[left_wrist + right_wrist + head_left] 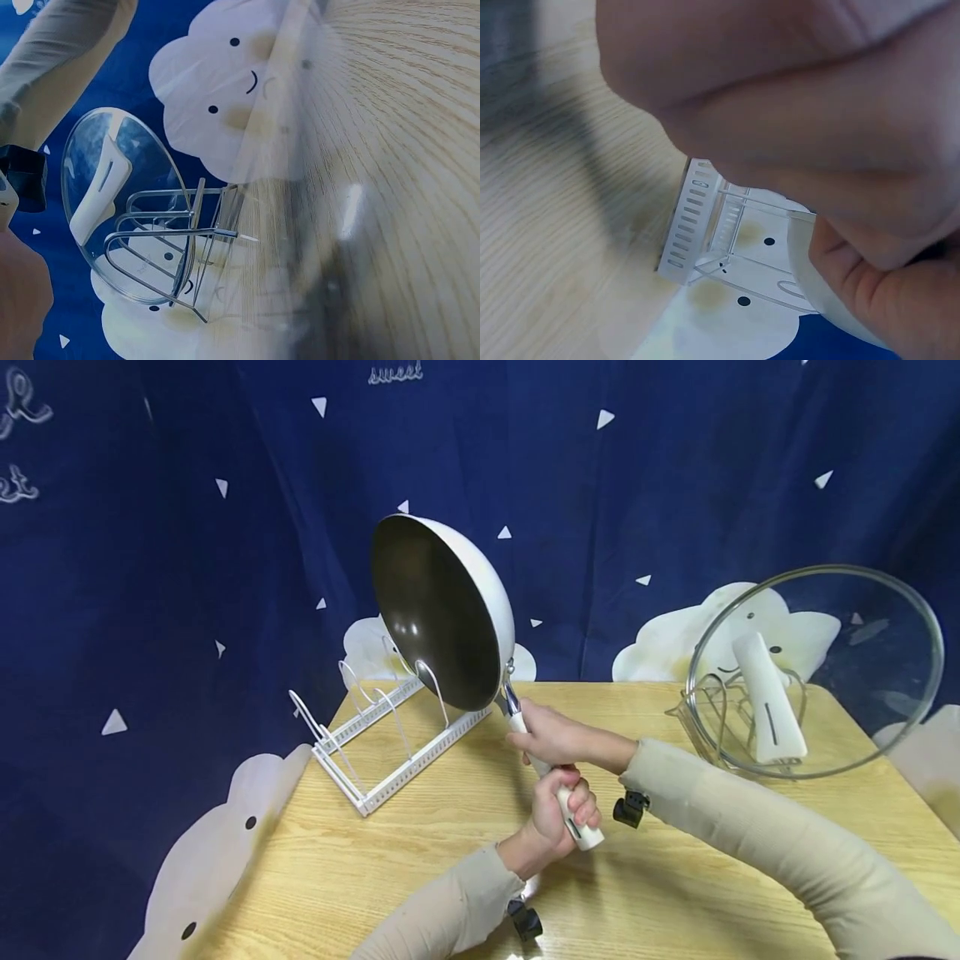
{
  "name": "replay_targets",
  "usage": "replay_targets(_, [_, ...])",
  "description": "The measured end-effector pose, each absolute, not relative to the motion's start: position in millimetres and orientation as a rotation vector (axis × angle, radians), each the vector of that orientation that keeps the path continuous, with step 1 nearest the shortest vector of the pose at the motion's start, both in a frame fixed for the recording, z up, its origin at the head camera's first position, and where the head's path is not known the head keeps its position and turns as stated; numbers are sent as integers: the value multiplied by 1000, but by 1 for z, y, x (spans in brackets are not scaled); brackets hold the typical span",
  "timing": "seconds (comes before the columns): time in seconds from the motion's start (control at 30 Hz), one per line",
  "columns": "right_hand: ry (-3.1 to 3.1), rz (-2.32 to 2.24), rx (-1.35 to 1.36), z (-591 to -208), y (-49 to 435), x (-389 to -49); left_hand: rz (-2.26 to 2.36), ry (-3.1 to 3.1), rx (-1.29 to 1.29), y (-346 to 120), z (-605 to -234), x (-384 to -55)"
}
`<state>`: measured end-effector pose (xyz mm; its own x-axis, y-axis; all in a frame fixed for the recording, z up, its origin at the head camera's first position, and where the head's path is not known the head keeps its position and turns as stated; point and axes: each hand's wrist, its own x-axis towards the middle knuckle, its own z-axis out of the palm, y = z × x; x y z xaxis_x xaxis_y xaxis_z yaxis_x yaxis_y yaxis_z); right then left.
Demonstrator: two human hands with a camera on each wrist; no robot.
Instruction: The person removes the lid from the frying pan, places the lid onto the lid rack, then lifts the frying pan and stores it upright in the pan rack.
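Observation:
A wok (pixel 438 610) with a white outside and a dark inside is held up on its side in the head view, its opening facing left. Low on its white handle (pixel 573 827), my left hand (pixel 555 814) grips with curled fingers. Higher up, close to the metal neck, my right hand (pixel 551 735) holds the same handle. The wok's lower rim hangs over the far right part of a white wire rack (pixel 405 772); whether they touch, I cannot tell. In the right wrist view my right hand (pixel 780 97) hides most of the handle.
At the right of the wooden table (pixel 420 877), a glass lid (pixel 862 618) with a white grip (pixel 772 710) leans upright in a metal wire stand (pixel 705 727). Behind hangs a dark blue curtain (pixel 555 460) printed with white clouds and triangles.

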<state>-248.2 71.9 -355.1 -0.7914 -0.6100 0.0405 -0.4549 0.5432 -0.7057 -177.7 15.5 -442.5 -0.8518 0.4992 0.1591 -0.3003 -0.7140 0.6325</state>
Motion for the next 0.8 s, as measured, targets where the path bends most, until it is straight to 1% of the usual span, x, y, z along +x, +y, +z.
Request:
replay_targets(0.67, [2447, -1084, -923, -366, 68, -262, 2578, 713, 405, 15, -446, -180])
replay_targets(0.8, [2417, -1098, -918, -368, 68, -263, 2582, 709, 363, 15, -447, -182])
